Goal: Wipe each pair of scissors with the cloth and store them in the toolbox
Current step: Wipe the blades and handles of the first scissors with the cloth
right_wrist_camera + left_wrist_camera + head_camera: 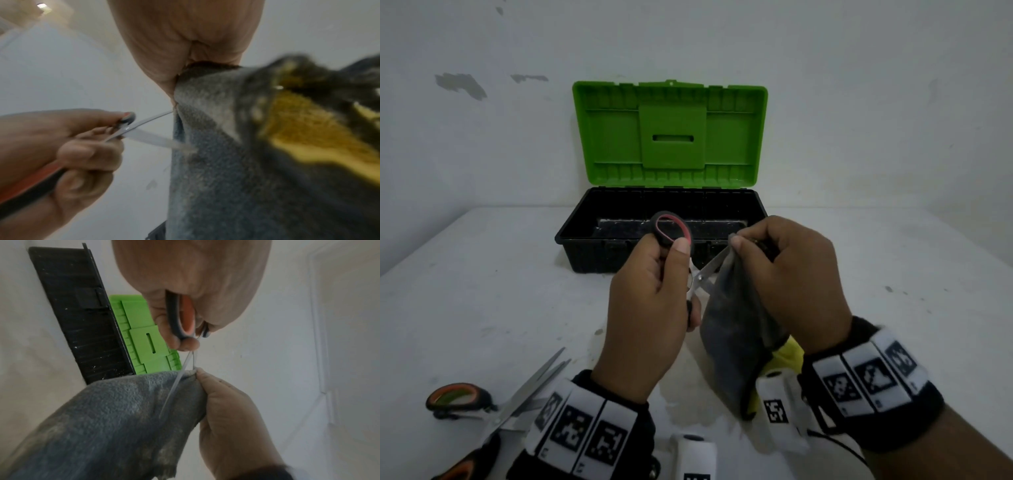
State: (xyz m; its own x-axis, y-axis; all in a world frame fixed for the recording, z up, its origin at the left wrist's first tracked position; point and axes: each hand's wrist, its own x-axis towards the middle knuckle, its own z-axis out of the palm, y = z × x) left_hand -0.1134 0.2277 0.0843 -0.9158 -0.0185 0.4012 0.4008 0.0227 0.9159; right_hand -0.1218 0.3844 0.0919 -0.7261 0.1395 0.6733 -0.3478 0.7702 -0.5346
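Observation:
My left hand (654, 298) grips a pair of scissors (671, 229) by its black and red handles, blades spread and pointing right. My right hand (791, 270) pinches a grey cloth (736, 339) with a yellow underside around the upper blade near its tip. In the left wrist view the scissors (180, 318) sit in my curled fingers and one blade lies across the cloth (115, 418). In the right wrist view the blades of the scissors (144, 131) meet the cloth (216, 162). Behind my hands the toolbox (592, 253) stands open, green lid up.
A second pair of scissors (517, 401) with orange and black handles lies open on the white table (482, 291) at the near left, beside my left wrist. A white wall stands right behind the toolbox.

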